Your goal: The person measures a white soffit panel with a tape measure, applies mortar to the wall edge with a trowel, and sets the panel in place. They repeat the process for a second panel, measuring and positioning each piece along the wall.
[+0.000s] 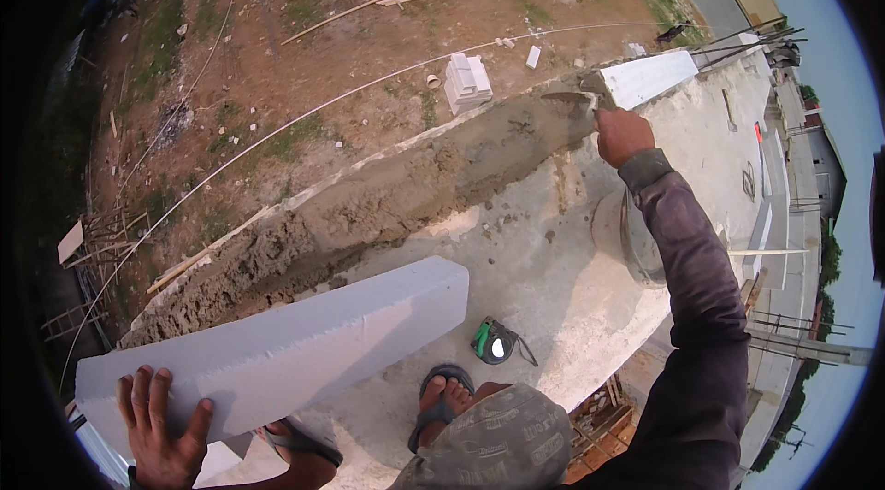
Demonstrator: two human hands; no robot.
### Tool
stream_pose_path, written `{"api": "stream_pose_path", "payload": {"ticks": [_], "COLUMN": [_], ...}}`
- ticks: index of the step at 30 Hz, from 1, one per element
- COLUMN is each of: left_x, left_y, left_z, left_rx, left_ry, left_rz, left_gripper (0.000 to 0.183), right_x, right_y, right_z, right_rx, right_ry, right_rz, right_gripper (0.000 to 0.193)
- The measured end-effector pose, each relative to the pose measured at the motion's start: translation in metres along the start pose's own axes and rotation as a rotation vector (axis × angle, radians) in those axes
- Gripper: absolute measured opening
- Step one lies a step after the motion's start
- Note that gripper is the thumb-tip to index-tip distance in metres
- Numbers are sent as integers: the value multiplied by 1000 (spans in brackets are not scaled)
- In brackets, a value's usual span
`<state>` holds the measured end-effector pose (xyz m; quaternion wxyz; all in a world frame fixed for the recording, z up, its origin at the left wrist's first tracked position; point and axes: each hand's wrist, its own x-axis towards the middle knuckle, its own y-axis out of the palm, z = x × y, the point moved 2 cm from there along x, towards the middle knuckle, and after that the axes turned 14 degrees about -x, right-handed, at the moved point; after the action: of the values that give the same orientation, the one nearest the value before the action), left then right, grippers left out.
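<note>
My right hand (622,135) is closed round the handle of a trowel (572,97). The trowel's blade touches the far right end of a long bed of wet grey mortar (433,172), close to a white block (650,78) set on the same wall line. At the lower left, my left hand (166,425) lies on the side of a long pale block (286,329), fingers spread and thumb apart. That block rests beside the near left part of the mortar. The trowel's handle is mostly hidden in my fist.
A bucket (643,246) stands beside my right forearm. On the concrete slab (544,306), a green and black tape measure (494,341) lies near my sandalled feet. Beyond the mortar the edge drops to dirt ground with stacked blocks (467,82). Rebar (751,43) sticks out far right.
</note>
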<state>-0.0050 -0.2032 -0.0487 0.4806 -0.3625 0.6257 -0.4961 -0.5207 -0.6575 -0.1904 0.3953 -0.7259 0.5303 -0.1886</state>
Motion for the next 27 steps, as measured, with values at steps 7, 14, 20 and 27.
{"api": "stream_pose_path", "payload": {"ticks": [7, 14, 20, 27], "left_x": [-8, -8, -8, -4], "left_y": [3, 0, 2, -1], "left_z": [-2, -9, -7, -5], "left_rx": [-102, -80, -62, -98], "left_ry": [-37, -37, -25, -25], "left_rz": [15, -9, -24, -32], "left_gripper": [62, 64, 62, 64], "right_x": [-54, 27, 4, -78], "right_y": [-16, 4, -5, -28], "right_z": [10, 13, 34, 51], "right_rx": [104, 103, 119, 270], "right_ry": [222, 213, 70, 79], "right_rz": [-22, 8, 19, -49], "right_gripper": [14, 16, 18, 29]}}
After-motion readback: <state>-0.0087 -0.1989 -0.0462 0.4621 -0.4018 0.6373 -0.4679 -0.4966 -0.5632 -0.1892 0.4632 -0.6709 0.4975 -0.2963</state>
